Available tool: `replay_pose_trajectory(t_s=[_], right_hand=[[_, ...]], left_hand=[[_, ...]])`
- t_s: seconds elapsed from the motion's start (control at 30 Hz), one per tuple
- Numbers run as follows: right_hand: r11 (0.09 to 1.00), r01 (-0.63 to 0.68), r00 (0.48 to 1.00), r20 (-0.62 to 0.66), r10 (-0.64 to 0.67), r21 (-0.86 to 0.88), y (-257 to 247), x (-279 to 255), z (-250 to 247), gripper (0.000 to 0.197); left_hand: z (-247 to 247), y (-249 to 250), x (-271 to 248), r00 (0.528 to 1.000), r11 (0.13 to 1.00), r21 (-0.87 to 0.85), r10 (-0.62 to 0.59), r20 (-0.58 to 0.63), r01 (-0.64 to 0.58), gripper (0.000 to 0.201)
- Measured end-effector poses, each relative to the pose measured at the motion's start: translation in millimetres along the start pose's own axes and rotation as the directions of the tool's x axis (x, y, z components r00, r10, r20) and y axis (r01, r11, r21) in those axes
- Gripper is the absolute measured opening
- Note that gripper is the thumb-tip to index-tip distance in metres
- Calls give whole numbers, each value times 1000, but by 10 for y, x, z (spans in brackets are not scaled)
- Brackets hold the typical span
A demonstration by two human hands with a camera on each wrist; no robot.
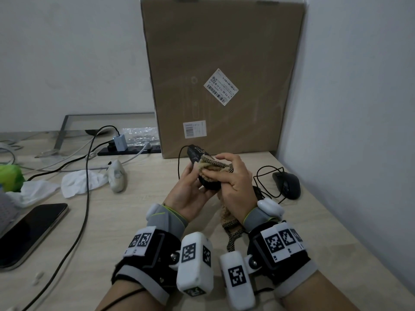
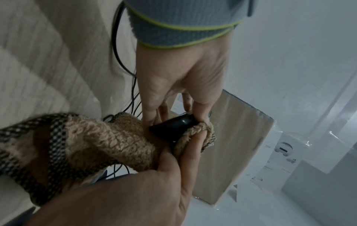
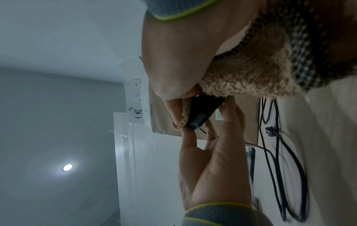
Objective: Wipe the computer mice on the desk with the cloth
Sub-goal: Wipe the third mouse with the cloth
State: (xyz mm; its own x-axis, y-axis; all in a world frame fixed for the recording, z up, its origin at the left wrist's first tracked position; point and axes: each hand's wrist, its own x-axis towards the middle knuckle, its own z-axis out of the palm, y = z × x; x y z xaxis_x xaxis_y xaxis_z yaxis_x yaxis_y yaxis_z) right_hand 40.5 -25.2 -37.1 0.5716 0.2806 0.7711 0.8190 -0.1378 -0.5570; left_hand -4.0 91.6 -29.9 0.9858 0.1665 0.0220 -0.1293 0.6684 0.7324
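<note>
Left hand (image 1: pixel 190 194) has a black wired mouse (image 1: pixel 197 157) lifted above the counter (image 1: pixel 134 221), fingers curled round its underside, so that grip's clamped on the mouse. Right hand (image 1: pixel 235 182) has its grip pinched on a fuzzy tan cloth (image 1: pixel 215 168) w/ a checkered edge, pressing it onto the mouse's top; rest of the cloth hangs down btwn the wrists. Second black mouse (image 1: pixel 288 184) sits on the counter off to the right near the wall, a white mouse (image 1: pixel 117 175) to the left. Big cardboard box (image 1: pixel 224 75) stands behind.
</note>
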Motion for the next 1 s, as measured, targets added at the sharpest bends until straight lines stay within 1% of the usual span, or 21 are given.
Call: replay_pose_trajectory(t_s=[0.03,0.1,0.13,0.23,0.27,0.4,0.57,0.7,0.83,0.93,1.0], right_hand=[[1000,7,1000,11,-7,15,22,3,9,46],[1000,13,1000,26,-14,14,53,5,19,53],[1000,16,1000,21,-16,13,55,8,18,53],[1000,18,1000,-7,-18,16,41,1,10,40],[1000,16,1000,-14,-16,-1,37,-1,14,41],[998,-5,999,-45,2,-69,35,14,-3,45],[973,-37,998,-66,22,-230,-28,24,-72,51],[947,-91,994,-85,68,-307,-4,40,-95,52],[927,-164,983,-129,128,-338,2,43,-99,54],[915,-264,954,-223,202,-304,9,55,-108,64],[922,-281,936,-287,203,-265,16,62,-114,63]], left_hand=[[1,11,4,1000,1000,-26,-14,-20,13,64],[-1,47,8,999,998,-59,-34,-42,31,57],[-5,63,12,998,997,-65,-36,-43,33,53],[-10,92,6,1000,998,-61,-23,-7,22,46],[-14,96,1,1000,998,-53,-25,0,25,45],[-42,110,-28,998,998,5,-65,8,65,35],[-49,104,-60,984,971,190,-160,78,143,30],[-73,74,-66,965,927,309,-248,82,212,33],[-88,82,-90,944,893,358,-319,79,272,36],[-82,100,-94,944,901,331,-321,76,280,38],[-67,110,-90,953,924,274,-296,69,267,36]])
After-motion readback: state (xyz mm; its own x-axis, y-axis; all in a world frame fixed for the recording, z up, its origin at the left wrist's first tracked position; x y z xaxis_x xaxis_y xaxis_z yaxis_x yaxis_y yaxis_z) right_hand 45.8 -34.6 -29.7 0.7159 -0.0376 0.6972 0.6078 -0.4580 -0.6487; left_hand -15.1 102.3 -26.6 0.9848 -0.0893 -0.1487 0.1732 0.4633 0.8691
